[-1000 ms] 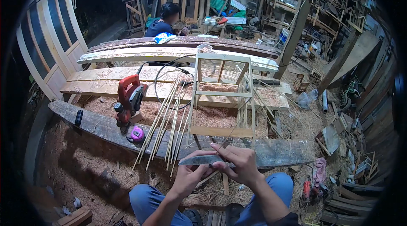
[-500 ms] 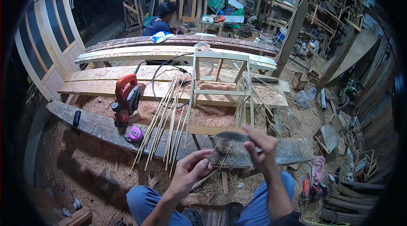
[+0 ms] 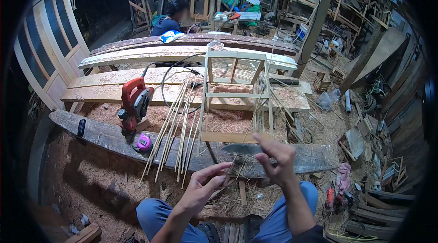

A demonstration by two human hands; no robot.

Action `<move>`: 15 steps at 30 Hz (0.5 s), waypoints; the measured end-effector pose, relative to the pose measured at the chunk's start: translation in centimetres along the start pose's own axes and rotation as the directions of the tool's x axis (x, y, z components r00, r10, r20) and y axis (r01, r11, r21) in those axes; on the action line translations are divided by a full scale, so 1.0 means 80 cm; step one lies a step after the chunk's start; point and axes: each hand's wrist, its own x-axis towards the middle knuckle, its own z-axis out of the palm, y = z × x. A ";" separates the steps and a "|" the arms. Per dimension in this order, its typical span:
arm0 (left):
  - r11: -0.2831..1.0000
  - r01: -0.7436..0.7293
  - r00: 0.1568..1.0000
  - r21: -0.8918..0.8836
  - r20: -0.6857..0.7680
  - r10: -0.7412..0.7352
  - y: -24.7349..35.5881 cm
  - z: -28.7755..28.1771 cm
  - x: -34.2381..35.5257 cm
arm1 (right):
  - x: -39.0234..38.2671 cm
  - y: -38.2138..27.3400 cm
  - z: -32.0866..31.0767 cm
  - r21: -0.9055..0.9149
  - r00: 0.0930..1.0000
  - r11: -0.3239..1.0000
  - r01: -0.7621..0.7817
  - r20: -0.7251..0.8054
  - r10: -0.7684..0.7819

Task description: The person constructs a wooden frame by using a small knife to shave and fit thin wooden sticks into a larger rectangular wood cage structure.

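the tub (image 3: 214,49) holds shavings (image 3: 216,44); i've the left hand (image 3: 205,185) pinching a strip (image 3: 234,160) at its fingertips, right hand (image 3: 278,158) gripping a knife (image 3: 239,149).

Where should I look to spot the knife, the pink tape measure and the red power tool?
Knife (image 3: 241,149): head view, on the middle of the blade.
Pink tape measure (image 3: 144,141): head view, on its case.
Red power tool (image 3: 129,104): head view, on its body.
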 end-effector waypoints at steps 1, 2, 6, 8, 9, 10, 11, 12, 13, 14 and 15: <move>1.000 -0.009 1.000 -0.019 0.022 0.010 -0.006 -0.007 0.001 | 0.003 0.003 -0.006 0.002 0.998 1.000 -0.017 -0.059 0.017; 1.000 -0.011 1.000 -0.022 0.022 0.012 -0.016 -0.013 0.003 | 0.001 -0.003 -0.005 0.001 0.998 1.000 -0.015 -0.057 0.015; 0.980 0.026 1.000 -0.198 0.012 -0.024 -0.004 0.006 0.003 | -0.008 -0.035 0.017 -0.002 0.971 1.000 0.027 0.237 -0.026; 0.986 0.049 0.997 -0.159 -0.056 -0.058 0.004 0.012 0.006 | -0.012 -0.033 0.025 0.023 0.972 0.994 0.104 0.208 -0.106; 0.987 0.008 1.000 -0.159 -0.020 -0.011 0.000 0.008 0.006 | -0.007 -0.030 0.016 -0.017 0.968 0.994 0.111 0.229 -0.104; 0.987 0.008 1.000 -0.161 -0.023 -0.012 -0.005 -0.001 0.005 | -0.005 -0.021 0.012 -0.015 0.967 0.994 0.111 0.232 -0.105; 0.987 0.015 0.999 -0.158 0.033 -0.009 -0.008 -0.012 0.005 | -0.004 -0.011 0.010 -0.012 0.992 0.999 0.041 0.122 -0.039; 0.988 0.021 0.996 -0.154 0.090 -0.008 -0.011 -0.019 0.005 | -0.002 -0.003 0.005 0.000 0.999 1.000 -0.030 0.011 0.030; 0.988 0.019 0.996 -0.154 0.087 -0.006 -0.014 -0.022 0.003 | 0.001 -0.001 -0.003 -0.020 0.998 0.998 -0.058 0.005 0.058; 0.987 0.002 0.995 -0.162 0.098 0.014 -0.017 -0.025 0.002 | 0.000 -0.008 -0.001 -0.019 0.998 0.998 -0.056 0.006 0.056; 0.985 -0.017 0.993 -0.174 0.113 0.037 -0.018 -0.025 0.003 | -0.005 -0.018 0.002 -0.011 0.995 1.000 -0.016 0.098 0.017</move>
